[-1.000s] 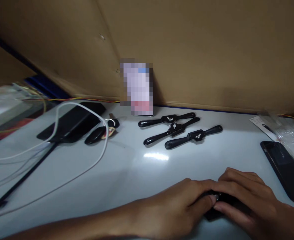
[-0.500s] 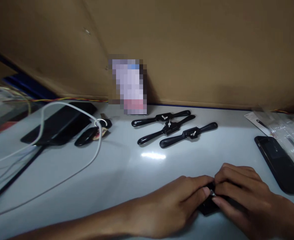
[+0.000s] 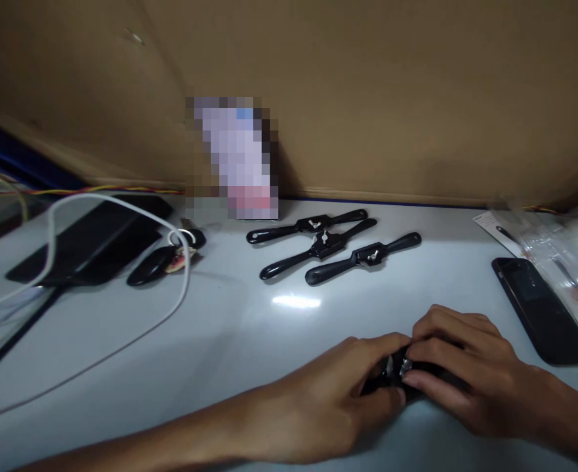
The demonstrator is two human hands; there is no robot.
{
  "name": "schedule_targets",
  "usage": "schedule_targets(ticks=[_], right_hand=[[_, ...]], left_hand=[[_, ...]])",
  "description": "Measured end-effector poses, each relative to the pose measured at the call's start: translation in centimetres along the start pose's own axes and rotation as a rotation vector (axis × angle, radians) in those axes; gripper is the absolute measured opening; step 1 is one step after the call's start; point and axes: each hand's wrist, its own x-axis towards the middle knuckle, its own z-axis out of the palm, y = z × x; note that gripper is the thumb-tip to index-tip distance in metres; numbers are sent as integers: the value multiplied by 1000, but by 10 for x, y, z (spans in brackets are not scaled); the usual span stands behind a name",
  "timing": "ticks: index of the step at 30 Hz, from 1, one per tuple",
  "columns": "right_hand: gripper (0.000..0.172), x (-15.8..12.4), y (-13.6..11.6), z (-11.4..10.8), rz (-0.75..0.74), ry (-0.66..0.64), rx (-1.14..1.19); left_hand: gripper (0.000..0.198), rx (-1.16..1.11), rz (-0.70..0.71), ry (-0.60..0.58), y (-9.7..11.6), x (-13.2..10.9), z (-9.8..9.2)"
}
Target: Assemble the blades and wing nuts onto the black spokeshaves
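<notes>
Right hand [image 3: 458,367], left hand [image 3: 325,396] closer on tool [image 3: 395,375]

Dim, warm light; a small overhead glare patch on the desk [image 3: 296,301]; edges are soft and blurred.

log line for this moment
left hand: holds black tool | right hand: holds same tool | behind: three black handled tools on table

Glossy pale grey tabletop [image 3: 229,341] fills the lower frame; creased brown cardboard wall [image 3: 392,98] spans the upper frame; white light glare [image 3: 296,301] sits at centre.
</notes>
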Motion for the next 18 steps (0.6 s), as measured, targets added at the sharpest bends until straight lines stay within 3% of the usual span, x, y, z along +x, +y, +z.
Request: schedule_targets(ticks=[7, 12, 14, 18], right_hand=[[30, -3, -9, 0, 13, -4, -20], [17, -1, -12, -6, 44, -40, 80], [12, 0, -9, -7, 46, 4, 106], [25, 3, 0, -7, 49, 12, 50]], left_hand=[[22, -16, -28, -35, 2, 1, -2], [24, -44, -45, -26, 0, 2, 0], [30, -70, -8, -3, -2, 3, 0], [37, -12, 12, 96, -6, 4, -6]])
